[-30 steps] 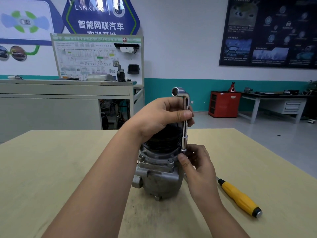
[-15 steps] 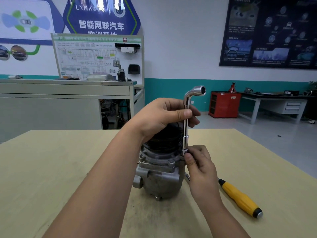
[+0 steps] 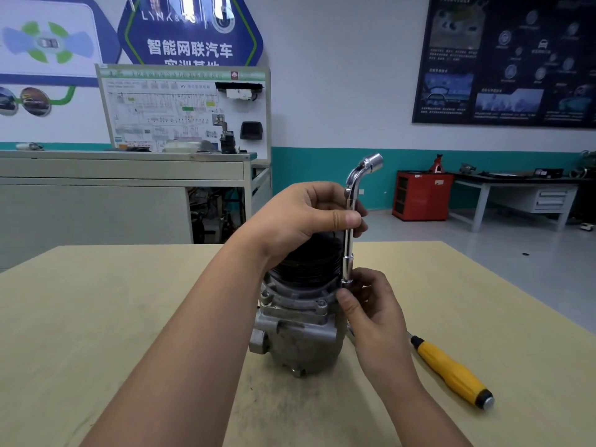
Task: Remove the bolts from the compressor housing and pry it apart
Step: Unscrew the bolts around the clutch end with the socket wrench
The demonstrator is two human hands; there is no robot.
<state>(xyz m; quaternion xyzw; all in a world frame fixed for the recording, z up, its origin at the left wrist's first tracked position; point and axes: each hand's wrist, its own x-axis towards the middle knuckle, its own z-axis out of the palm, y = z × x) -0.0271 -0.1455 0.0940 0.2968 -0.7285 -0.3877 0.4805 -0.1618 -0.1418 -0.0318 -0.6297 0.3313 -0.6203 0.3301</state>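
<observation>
L-socket wrench [image 3: 349, 250] head swung left to right as left hand [image 3: 303, 217] gripped its shaft, right hand [image 3: 371, 304] pinched the socket end at the compressor housing [image 3: 296, 337], upright on the table [image 3: 96, 317]; bolt likely loosening.

Centre of the frame: compressor [image 3: 300, 333] upright on the table [image 3: 96, 317]. Upright along its right side, socket wrench [image 3: 349, 240], lower end at the housing's upper rim, bend on top. Gripping the wrench's shaft, above the compressor: left hand [image 3: 300, 221]. Pinching its lower end: right hand [image 3: 371, 304]. Lower right, flat on the table, right of that hand: screwdriver [image 3: 451, 372]. Behind the table, upper left: workbench [image 3: 122, 175] with a board [image 3: 180, 114] on it. Far right: cabinet [image 3: 419, 195], then a desk [image 3: 516, 185].
</observation>
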